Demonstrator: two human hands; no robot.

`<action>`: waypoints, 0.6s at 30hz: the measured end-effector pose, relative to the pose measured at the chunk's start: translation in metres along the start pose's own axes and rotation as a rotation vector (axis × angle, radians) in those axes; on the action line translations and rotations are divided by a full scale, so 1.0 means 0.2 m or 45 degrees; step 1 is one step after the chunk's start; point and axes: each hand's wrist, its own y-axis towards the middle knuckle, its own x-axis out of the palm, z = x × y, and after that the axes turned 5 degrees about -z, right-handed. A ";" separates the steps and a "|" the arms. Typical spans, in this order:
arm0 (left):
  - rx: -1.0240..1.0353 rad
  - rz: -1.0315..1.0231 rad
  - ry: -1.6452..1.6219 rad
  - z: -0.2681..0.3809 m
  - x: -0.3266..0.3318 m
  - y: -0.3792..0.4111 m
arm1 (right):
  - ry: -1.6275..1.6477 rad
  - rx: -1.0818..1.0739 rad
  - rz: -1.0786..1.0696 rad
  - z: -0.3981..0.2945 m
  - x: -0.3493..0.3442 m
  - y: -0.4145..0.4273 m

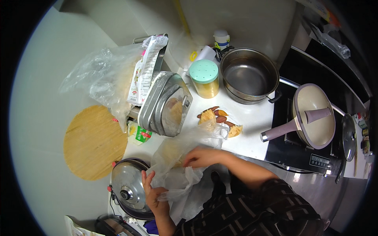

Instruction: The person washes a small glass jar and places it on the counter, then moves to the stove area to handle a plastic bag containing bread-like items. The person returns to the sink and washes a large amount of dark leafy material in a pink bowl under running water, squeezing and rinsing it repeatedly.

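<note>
A clear plastic bag (165,153) hangs over the counter's front edge with something pale yellow inside. My left hand (156,193) grips the bag's edge at its near left side, two fingers raised. Over the mouth of the bag is my right hand (200,157), its fingertips curled and partly hidden by the plastic; whether it holds anything I cannot tell. Beyond the bag, several reddish-brown sweet potatoes (221,119) lie on the white counter (251,124). Torn pieces of yellowish bread or pancake (235,131) lie beside them, one partly under the plastic.
A steel pot (246,70) and a mint-lidded jar (204,78) stand at the back. To the right, a lidded pan (313,115) sits on the black cooktop (274,147). Left are a metal-cased appliance (165,106), a round slatted mat (94,144) and a glass-lidded electric pan (130,183).
</note>
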 end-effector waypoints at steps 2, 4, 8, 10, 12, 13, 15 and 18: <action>-0.019 0.009 0.040 0.00 -0.01 0.01 | 0.509 -0.161 0.419 0.13 -0.11 -0.24; -0.015 -0.007 0.049 -0.01 -0.03 0.02 | 0.716 -0.321 1.160 0.32 -0.22 -0.30; -0.072 0.163 -0.238 -0.06 -0.09 0.01 | 0.704 -0.202 1.787 0.30 -0.41 -0.20; -0.184 0.334 -0.436 -0.09 -0.15 0.05 | -0.598 -0.055 1.696 0.32 -0.50 -0.13; -0.293 0.473 -0.553 -0.05 -0.17 0.08 | -1.218 0.175 1.382 0.38 -0.57 -0.08; -0.293 0.452 -0.586 -0.07 -0.18 0.09 | -1.199 0.310 1.225 0.41 -0.60 -0.06; -0.297 0.425 -0.638 -0.13 -0.24 0.08 | -0.981 0.483 1.103 0.40 -0.65 -0.04; -0.464 0.637 -0.778 -0.16 -0.30 0.06 | -0.845 0.630 0.986 0.29 -0.68 -0.06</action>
